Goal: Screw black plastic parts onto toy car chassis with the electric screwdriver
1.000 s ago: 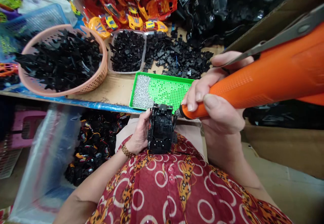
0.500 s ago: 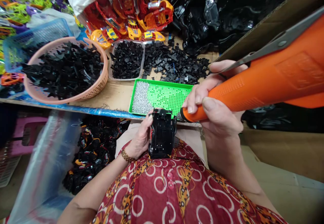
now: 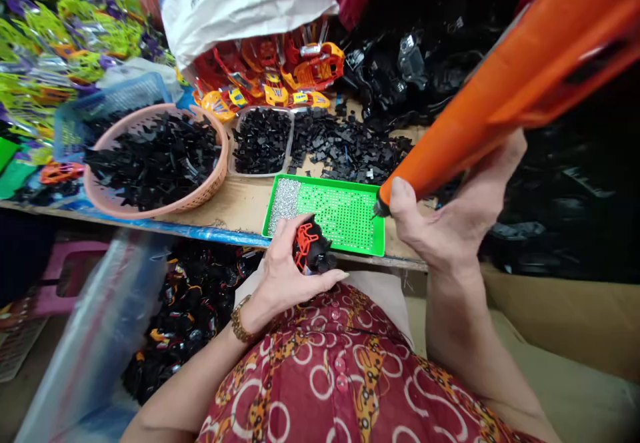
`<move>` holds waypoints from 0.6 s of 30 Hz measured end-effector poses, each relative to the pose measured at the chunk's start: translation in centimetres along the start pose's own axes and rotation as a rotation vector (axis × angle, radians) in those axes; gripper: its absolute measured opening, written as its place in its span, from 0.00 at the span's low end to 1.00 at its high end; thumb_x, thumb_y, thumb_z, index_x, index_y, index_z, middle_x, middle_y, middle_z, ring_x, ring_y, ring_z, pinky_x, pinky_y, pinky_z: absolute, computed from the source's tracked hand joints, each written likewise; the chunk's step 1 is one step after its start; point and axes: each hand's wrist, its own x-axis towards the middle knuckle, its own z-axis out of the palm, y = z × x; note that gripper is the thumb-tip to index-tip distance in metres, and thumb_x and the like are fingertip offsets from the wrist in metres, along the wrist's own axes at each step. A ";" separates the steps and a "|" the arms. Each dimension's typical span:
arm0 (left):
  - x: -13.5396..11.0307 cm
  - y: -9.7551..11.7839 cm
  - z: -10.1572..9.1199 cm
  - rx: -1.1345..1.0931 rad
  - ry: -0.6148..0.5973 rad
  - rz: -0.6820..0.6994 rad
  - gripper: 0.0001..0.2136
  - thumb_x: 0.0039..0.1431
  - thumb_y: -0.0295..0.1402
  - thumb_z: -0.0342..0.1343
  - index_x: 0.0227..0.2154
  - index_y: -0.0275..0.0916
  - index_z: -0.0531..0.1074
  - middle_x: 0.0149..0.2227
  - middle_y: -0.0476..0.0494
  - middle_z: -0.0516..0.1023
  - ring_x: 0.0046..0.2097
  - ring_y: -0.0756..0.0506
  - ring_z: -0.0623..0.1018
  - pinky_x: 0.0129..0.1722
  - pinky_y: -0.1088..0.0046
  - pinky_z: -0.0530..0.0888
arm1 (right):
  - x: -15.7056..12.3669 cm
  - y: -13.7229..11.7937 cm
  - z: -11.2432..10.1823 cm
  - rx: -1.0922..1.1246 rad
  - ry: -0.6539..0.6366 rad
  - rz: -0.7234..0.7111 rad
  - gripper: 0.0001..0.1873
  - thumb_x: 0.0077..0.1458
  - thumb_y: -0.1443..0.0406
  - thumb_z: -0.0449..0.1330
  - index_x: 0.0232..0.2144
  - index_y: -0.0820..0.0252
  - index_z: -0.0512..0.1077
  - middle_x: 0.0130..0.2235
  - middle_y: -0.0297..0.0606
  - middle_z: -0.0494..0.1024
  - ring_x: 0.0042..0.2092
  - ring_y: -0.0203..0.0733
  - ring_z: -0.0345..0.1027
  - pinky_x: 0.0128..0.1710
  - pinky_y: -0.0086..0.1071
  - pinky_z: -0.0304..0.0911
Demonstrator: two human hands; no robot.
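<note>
Head view. The left hand (image 3: 285,269) is wrapping thumb and fingers around a small black-and-red toy part (image 3: 311,253), pinching it firmly just in front of the near edge of the green tray (image 3: 350,215), above the lap.

The right hand (image 3: 450,223) is clasping the orange power screwdriver (image 3: 500,89) near its nose, with the fingers pressed around the barrel. Its bit is hovering over the tray's right end, apart from the toy part.

1 heap of silver screws (image 3: 284,199) is lying at the tray's left end. Behind the tray, 1 clear tub (image 3: 263,139) and loose black pieces (image 3: 350,146) are sitting. A pink basket (image 3: 150,211) is standing to the tray's left.

Assessment: the toy part is looking light, rigid and smooth, and its thin red struts are looking breakable. Gripping across the solid black flanks is looking soundest.
</note>
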 end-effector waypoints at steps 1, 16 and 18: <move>0.0 0.0 0.2 0.055 0.029 0.023 0.43 0.45 0.56 0.74 0.61 0.39 0.70 0.51 0.38 0.76 0.50 0.36 0.77 0.53 0.51 0.76 | -0.5 0.3 -0.2 -0.078 0.013 -0.018 0.36 0.56 0.57 0.68 0.65 0.49 0.64 0.61 0.48 0.71 0.66 0.65 0.65 0.65 0.61 0.66; 0.1 -0.3 -3.7 -0.135 -0.053 0.035 0.40 0.47 0.41 0.70 0.65 0.40 0.67 0.53 0.35 0.70 0.54 0.33 0.74 0.56 0.51 0.76 | -4.6 -4.4 6.6 0.545 -0.599 0.328 0.14 0.52 0.62 0.66 0.43 0.54 0.74 0.35 0.34 0.85 0.33 0.40 0.80 0.32 0.28 0.76; 0.1 -0.7 -5.4 -0.309 -0.089 -0.090 0.33 0.56 0.45 0.68 0.63 0.41 0.69 0.55 0.35 0.74 0.55 0.34 0.76 0.58 0.53 0.74 | -3.9 -4.8 7.5 0.593 -0.646 0.317 0.13 0.53 0.60 0.65 0.42 0.54 0.75 0.34 0.34 0.85 0.32 0.41 0.80 0.31 0.29 0.76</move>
